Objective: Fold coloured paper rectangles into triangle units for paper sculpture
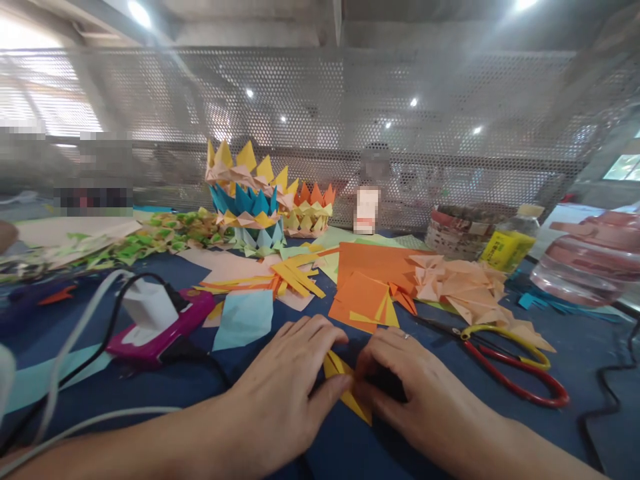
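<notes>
Left hand and right hand are both pinching a small folded yellow paper piece between them over the dark-blue worktop, red-and-yellow-handled scissors lying beside the right hand.

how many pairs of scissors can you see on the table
1 pair: the scissors with red and yellow handles lie on the blue table beside the right hand. Others may be hidden under the loose paper.
</notes>
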The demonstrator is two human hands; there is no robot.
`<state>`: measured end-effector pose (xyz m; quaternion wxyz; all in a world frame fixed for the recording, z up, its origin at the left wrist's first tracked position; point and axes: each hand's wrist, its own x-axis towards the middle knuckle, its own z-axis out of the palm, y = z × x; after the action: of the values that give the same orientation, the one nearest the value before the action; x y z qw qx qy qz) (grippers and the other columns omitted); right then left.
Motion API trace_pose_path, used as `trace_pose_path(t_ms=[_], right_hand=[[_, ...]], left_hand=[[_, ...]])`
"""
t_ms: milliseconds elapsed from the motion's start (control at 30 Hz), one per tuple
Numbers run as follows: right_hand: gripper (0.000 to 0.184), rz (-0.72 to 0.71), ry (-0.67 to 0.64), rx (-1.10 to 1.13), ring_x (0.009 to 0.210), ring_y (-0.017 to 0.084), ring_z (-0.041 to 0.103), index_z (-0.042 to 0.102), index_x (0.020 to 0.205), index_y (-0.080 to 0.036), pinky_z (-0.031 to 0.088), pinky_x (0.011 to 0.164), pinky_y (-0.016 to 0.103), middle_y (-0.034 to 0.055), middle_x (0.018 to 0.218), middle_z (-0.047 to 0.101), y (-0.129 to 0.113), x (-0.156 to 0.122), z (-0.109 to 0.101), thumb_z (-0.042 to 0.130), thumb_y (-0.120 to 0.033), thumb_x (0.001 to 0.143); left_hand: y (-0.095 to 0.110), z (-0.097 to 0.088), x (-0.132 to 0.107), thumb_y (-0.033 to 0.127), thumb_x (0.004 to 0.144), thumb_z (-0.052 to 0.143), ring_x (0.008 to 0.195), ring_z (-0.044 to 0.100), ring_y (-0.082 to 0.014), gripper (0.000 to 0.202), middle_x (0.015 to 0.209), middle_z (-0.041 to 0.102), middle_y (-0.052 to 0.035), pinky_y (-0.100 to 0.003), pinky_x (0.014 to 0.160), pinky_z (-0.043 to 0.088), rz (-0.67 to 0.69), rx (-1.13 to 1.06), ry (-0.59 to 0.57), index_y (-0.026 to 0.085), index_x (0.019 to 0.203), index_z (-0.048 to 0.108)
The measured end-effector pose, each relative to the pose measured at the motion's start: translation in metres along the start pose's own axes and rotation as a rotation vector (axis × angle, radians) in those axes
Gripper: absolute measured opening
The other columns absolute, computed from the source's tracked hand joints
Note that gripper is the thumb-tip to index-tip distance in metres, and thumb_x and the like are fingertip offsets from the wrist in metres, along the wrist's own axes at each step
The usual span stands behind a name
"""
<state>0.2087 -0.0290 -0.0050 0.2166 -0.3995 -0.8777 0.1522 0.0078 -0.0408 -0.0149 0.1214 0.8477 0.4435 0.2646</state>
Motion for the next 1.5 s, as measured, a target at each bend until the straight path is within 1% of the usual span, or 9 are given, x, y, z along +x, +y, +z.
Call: trace_pose_path(t_ms=[167,300,400,600,767,967,1133,1367,1500], right_hand=[[0.017,-0.011,0.008,-0.006,0.078,0.015,0.056,0.057,0.077,-0.020,0.042,0.073,0.028,-0.0022,0.079,0.061,-0.003,0.000,-0.003,0.061,-0.003,0.077],[0.016,-0.020,-0.011,0.020,0.078,0.015,0.056,0.057,0.079,-0.020,0.043,0.070,0.027,-0.0010,0.080,0.062,-0.006,-0.001,-0.006,0.059,-0.004,0.080],[0.016,-0.030,-0.018,0.052,0.078,0.015,0.056,0.057,0.084,-0.020,0.044,0.069,0.027,0.0003,0.082,0.062,-0.006,-0.004,-0.008,0.051,-0.005,0.086],[0.012,-0.016,-0.056,0.048,0.083,0.016,0.056,0.057,0.085,-0.020,0.044,0.073,0.029,0.0007,0.087,0.061,-0.006,-0.004,-0.011,0.054,-0.009,0.087],[0.009,-0.013,-0.067,0.033,0.085,0.018,0.056,0.060,0.083,-0.021,0.043,0.075,0.030,0.0003,0.088,0.061,-0.010,-0.003,-0.009,0.068,-0.024,0.084],[0.017,0.027,-0.073,0.009,0.079,0.017,0.055,0.058,0.079,-0.020,0.041,0.071,0.029,-0.0012,0.082,0.060,-0.014,-0.004,-0.004,0.067,-0.007,0.075],[0.021,0.020,-0.075,0.037,0.080,0.016,0.055,0.056,0.074,-0.019,0.042,0.073,0.029,-0.0010,0.081,0.060,-0.014,-0.006,-0.004,0.061,0.001,0.073],[0.023,-0.005,-0.106,0.060,0.091,0.019,0.055,0.061,0.095,-0.022,0.043,0.081,0.034,0.0008,0.096,0.062,-0.012,-0.005,-0.004,0.059,-0.004,0.081],[0.021,-0.027,-0.106,0.053,0.091,0.019,0.055,0.061,0.093,-0.021,0.043,0.082,0.034,0.0010,0.095,0.062,-0.010,-0.005,-0.005,0.058,-0.004,0.082]], left_hand=[[-0.001,-0.006,0.008,0.021,0.090,0.048,0.092,0.056,-0.0224,0.013,0.097,0.061,-0.0056,-0.040,0.084,0.045,-0.091,-0.056,-0.021,0.018,0.100,0.057],[0.002,-0.011,0.015,0.014,0.086,0.047,0.069,0.055,-0.0147,0.012,0.075,0.058,0.0008,-0.026,0.063,0.044,-0.201,-0.361,-0.084,0.018,0.089,0.058],[0.004,-0.012,0.018,0.013,0.084,0.047,0.064,0.055,-0.0128,0.011,0.073,0.057,0.0016,-0.023,0.060,0.044,-0.254,-0.560,-0.092,0.016,0.089,0.057],[0.008,-0.020,0.018,0.031,0.086,0.060,0.065,0.051,-0.0137,0.013,0.075,0.058,0.0016,-0.024,0.057,0.037,-0.195,-0.304,-0.110,0.018,0.089,0.063],[0.008,-0.019,0.019,0.021,0.094,0.045,0.073,0.055,-0.0138,0.019,0.081,0.061,-0.0004,-0.024,0.066,0.039,-0.093,-0.276,-0.040,0.016,0.086,0.061],[0.008,-0.014,0.017,0.019,0.093,0.046,0.071,0.054,-0.0128,0.017,0.078,0.060,0.0006,-0.022,0.065,0.039,-0.067,-0.285,-0.075,0.016,0.084,0.061],[0.010,-0.016,0.017,0.027,0.095,0.045,0.063,0.052,-0.0117,0.022,0.071,0.060,0.0021,-0.021,0.057,0.035,-0.103,-0.282,-0.132,0.017,0.083,0.060],[0.011,-0.019,0.016,0.030,0.097,0.037,0.053,0.050,-0.0093,0.030,0.066,0.059,0.0017,-0.020,0.052,0.034,-0.120,-0.287,-0.131,0.016,0.078,0.055],[0.013,-0.020,0.014,0.034,0.098,0.036,0.045,0.042,-0.0064,0.034,0.064,0.056,0.0027,-0.018,0.044,0.030,-0.176,-0.379,-0.169,0.016,0.076,0.055]])
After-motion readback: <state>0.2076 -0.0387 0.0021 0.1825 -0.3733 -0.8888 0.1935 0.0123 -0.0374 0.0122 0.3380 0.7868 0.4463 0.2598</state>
